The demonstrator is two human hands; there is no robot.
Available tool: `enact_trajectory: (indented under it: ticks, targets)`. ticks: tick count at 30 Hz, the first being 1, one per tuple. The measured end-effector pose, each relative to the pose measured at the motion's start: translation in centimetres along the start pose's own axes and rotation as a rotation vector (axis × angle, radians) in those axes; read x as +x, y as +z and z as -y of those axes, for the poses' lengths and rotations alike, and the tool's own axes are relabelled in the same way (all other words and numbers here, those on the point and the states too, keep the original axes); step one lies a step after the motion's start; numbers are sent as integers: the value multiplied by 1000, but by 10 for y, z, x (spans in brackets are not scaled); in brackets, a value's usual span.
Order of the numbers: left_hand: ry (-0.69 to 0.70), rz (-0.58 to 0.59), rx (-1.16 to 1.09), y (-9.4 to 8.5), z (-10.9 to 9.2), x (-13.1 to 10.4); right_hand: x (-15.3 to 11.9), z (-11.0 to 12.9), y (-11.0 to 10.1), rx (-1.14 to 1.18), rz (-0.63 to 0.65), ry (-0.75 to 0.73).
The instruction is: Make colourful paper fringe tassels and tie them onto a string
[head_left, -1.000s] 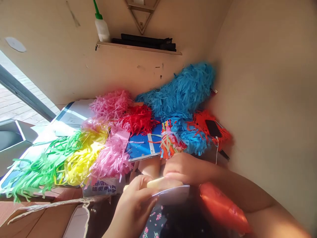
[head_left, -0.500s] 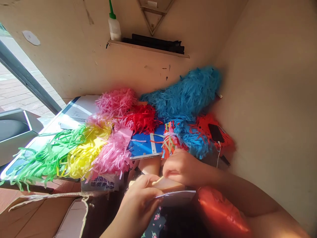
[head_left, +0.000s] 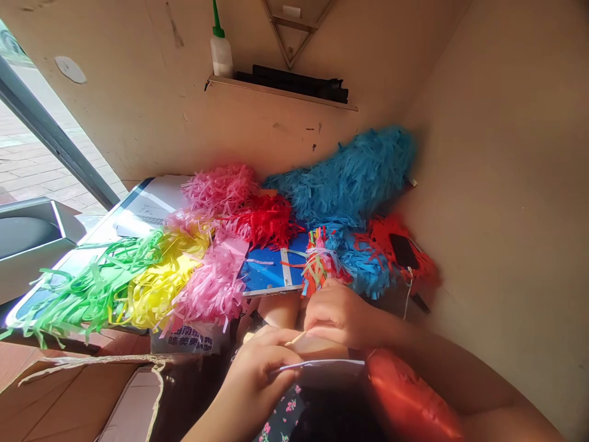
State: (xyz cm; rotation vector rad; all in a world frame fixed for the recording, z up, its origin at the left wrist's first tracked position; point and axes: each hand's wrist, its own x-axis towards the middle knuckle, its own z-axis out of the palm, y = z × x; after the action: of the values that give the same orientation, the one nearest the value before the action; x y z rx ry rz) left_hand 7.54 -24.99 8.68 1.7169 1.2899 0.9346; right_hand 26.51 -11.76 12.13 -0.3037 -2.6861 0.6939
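Wall: rose behind everything, partly sunlit
Table: stood against the wall, showed blue between the heaps
Carton: gaped open below the table, at the lower left of the view
Blue fringe: leaned against the wall in a long, thick heap
Green fringe: spilled over the near edge of the table
Yellow fringe: lay between green and pink
Pink fringe: lay in heaps beside the yellow and back by the wall
Left hand: gripped the sheet by its edge, thumb on top, and touched the tan piece
Right hand: curled closed, gripping the tan piece
Sheet: jutted from the left hand, just below the tan piece
Tan piece: was held between both hands, in front of the table
Bundle: lay many-coloured at the near edge, just beyond the right hand
Phone: rested on orange-red fringe, cable attached
Bottle: stood upright on the shelf, green-tipped
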Motion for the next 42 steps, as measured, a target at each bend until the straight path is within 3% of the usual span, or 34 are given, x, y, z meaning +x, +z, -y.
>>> enact_trajectory:
  ticks: [7, 15, 20, 24, 31, 38, 42]
  targets:
    - [-53, 17, -90, -7, 1, 7, -5, -15, 17, -54, -223, -313]
    - [-193, 39, -263, -8, 8, 11, -3, -22, 19, -106, -294, -402]
    - [-230, 42, -321, -6, 14, 13, -6, -28, 24, -11, -284, -342]
    - [-220, 51, -329, -5, 12, 13, -7, -30, 28, -128, -280, -295]
    - [-220, 65, -351, -4, 12, 16, -9, -30, 27, -100, -337, -333]
    - [-217, 59, -402, -2, 18, 16, -10, -33, 30, -125, -308, -322]
    - [-239, 51, -413, 0, 22, 19, -15, -33, 35, 54, -247, -247]
